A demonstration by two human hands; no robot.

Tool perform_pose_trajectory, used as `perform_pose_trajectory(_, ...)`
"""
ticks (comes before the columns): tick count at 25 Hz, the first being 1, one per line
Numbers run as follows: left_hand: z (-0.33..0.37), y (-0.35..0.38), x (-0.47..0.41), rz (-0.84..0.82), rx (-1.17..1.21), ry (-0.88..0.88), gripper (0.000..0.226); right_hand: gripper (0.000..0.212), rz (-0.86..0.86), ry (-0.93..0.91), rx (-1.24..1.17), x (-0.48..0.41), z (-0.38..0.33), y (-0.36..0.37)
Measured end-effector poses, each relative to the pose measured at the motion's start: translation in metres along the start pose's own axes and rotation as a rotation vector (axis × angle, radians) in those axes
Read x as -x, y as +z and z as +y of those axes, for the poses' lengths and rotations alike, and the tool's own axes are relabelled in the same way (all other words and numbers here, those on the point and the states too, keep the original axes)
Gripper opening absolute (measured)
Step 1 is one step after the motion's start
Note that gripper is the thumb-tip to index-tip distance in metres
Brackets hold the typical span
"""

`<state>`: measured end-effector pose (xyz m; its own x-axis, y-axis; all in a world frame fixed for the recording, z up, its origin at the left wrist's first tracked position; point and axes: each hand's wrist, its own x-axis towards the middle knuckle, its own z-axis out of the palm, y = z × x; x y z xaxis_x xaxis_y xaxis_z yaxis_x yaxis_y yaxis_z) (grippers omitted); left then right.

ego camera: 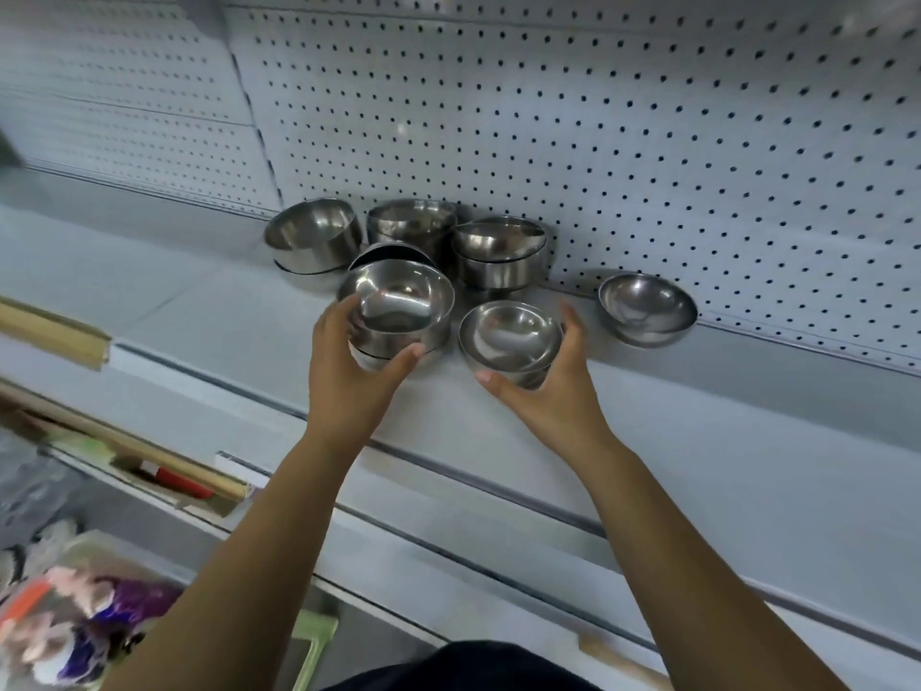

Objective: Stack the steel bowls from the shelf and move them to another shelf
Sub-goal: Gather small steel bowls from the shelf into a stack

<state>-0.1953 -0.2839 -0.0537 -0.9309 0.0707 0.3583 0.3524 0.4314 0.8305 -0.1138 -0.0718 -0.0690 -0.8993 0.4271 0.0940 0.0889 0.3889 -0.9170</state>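
Grips with the left hand (349, 376) the front stack (398, 311) of steel bowls: thumb on the near wall, fingers curled round the far left side. Clamps with the right hand (553, 391) the small bowl (511, 334): thumb under the near rim, fingers up the right side. Appears to hold a second bowl of like size nested beneath it. Places both loads low over the shelf (697, 421), well in front of the pegboard (598, 142), side by side and nearly touching. Cannot tell whether lifted or resting.

Shows three further stacks near the foot of the pegboard:
- left rear stack (314, 236), tipped so the open side faces forward
- middle rear stack (411, 224), closest to the pegboard
- right rear stack (498, 251), top bowl seated askew

Shows a single bowl (647, 309) just in front of the pegboard, apart from the stacks at the right end, open side tipped forward
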Motion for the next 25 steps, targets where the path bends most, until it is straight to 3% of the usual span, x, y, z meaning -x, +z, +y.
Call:
perform_pose_trajectory(6,-0.017,-0.005,-0.004,0.070,0.151,0.027,0.059,0.127,0.162,0.049,-0.034,0.003,0.001,0.021)
perform_pose_trajectory(13,-0.034,-0.028,-0.012,0.231,0.392,0.076,0.058,0.134,0.325,0.116,-0.098,0.019,-0.013,0.046)
perform_pose_trajectory(18,-0.071,-0.046,-0.011,0.346,0.342,-0.034,0.069,0.125,0.452,0.095,-0.141,0.032,-0.024,0.062)
perform_pose_trajectory(25,-0.098,-0.064,-0.023,0.207,0.168,-0.087,0.065,0.124,0.423,-0.046,-0.198,0.032,-0.051,0.080)
